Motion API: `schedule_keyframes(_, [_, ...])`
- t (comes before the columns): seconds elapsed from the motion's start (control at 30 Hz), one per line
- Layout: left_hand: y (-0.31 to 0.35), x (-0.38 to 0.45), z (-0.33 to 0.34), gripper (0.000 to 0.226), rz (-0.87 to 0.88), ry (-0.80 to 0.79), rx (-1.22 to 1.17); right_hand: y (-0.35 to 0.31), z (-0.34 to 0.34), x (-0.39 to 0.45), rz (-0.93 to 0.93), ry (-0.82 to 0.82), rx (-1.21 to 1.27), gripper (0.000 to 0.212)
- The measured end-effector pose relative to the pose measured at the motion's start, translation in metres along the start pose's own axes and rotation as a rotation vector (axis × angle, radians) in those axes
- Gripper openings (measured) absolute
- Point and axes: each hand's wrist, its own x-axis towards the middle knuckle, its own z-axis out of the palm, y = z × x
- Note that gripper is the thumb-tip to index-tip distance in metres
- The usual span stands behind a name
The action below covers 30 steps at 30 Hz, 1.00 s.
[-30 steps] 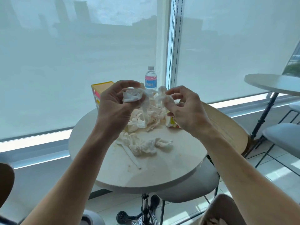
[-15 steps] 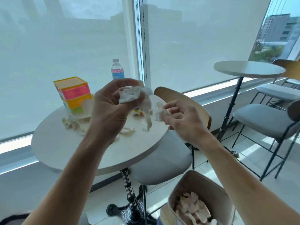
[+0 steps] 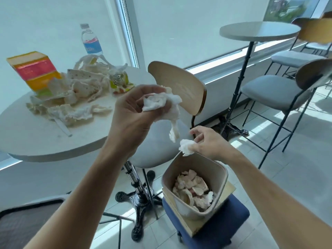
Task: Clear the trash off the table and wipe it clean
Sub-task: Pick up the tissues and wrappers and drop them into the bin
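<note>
Tissue (image 3: 162, 103) sits bunched in the left hand (image 3: 133, 115), whose grip is curled tight around it, a tail dangling toward 6 o'clock. The right hand (image 3: 208, 142) pinches a smaller wad (image 3: 186, 150) at its fingertips, just above the far rim of the bin (image 3: 218, 178), which holds crumpled paper. At 10 o'clock, the desk (image 3: 36, 141) carries more crumpled tissues (image 3: 77, 112), a carton (image 3: 35, 71) and a bottle (image 3: 90, 40).

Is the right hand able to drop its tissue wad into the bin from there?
Probably yes. The right hand holds its tissue wad just above the bin's open far rim, with nothing between; it may need moving slightly nearer.
</note>
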Motion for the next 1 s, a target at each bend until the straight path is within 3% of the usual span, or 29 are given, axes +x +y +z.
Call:
schedule_keyframes(0.1, [-0.013, -0.011, 0.019, 0.022, -0.071, -0.017, -0.013, 0.012, -0.01, -0.004, 0.057, 0.049, 0.013, 0.042])
schedule_keyframes(0.33, [-0.076, -0.026, 0.057, 0.026, -0.238, -0.171, 0.226, 0.004, -0.036, -0.009, -0.015, 0.208, 0.148, 0.024])
schedule_keyframes(0.53, [-0.094, -0.027, 0.053, 0.056, -0.407, -0.299, 0.475, -0.014, -0.038, -0.011, -0.079, 0.286, 0.2, 0.013])
schedule_keyframes(0.63, [-0.086, -0.023, 0.038, 0.055, -0.421, -0.264, 0.562, -0.029, -0.034, -0.01, -0.113, 0.301, 0.216, 0.011])
schedule_keyframes(0.73, [-0.066, -0.02, 0.019, 0.037, -0.369, -0.186, 0.554, -0.05, -0.024, -0.008, -0.166, 0.266, 0.211, 0.009])
schedule_keyframes(0.87, [-0.03, -0.013, -0.017, 0.017, -0.266, -0.032, 0.517, -0.089, -0.003, -0.001, -0.276, 0.193, 0.187, 0.011])
schedule_keyframes(1.0, [-0.001, -0.007, -0.066, 0.012, -0.216, 0.102, 0.556, -0.136, 0.026, 0.008, -0.381, 0.116, 0.15, 0.011])
